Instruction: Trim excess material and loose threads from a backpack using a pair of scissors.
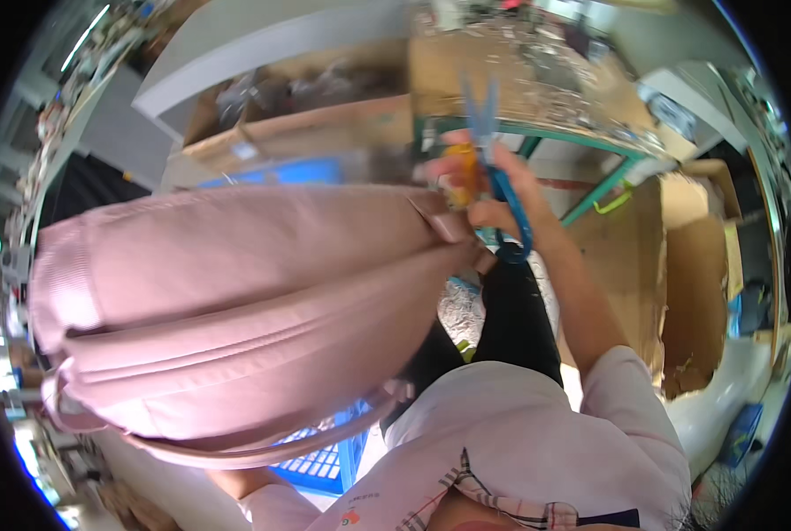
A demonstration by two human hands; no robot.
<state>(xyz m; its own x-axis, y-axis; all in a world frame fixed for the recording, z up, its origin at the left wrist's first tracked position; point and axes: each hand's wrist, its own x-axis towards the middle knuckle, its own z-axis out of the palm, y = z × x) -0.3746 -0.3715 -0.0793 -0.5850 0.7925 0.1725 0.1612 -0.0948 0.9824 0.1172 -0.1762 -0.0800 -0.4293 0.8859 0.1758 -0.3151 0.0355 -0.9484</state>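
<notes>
A dusty-pink backpack (236, 301) fills the left half of the view, lying sideways, with its shoulder strap (272, 341) across the face turned toward me. My left forearm (241, 482) passes beneath its lower edge, and the bag hides my left hand. At the bag's right end, my right hand (510, 190) is closed round scissors (484, 133) with blue handles, the blades pointing up and slightly apart. Something orange-yellow (464, 173) shows by its blurred fingers; I cannot make out what it is. The fingers are close to the bag's end; whether they touch it is unclear.
Beyond the bag, a cardboard box (298, 119) holds clear plastic-wrapped things. A cluttered wooden worktable (475, 53) with green legs stands ahead. To the right is an open cardboard box (696, 292). A blue plastic crate (320, 460) sits below the bag, beside my legs.
</notes>
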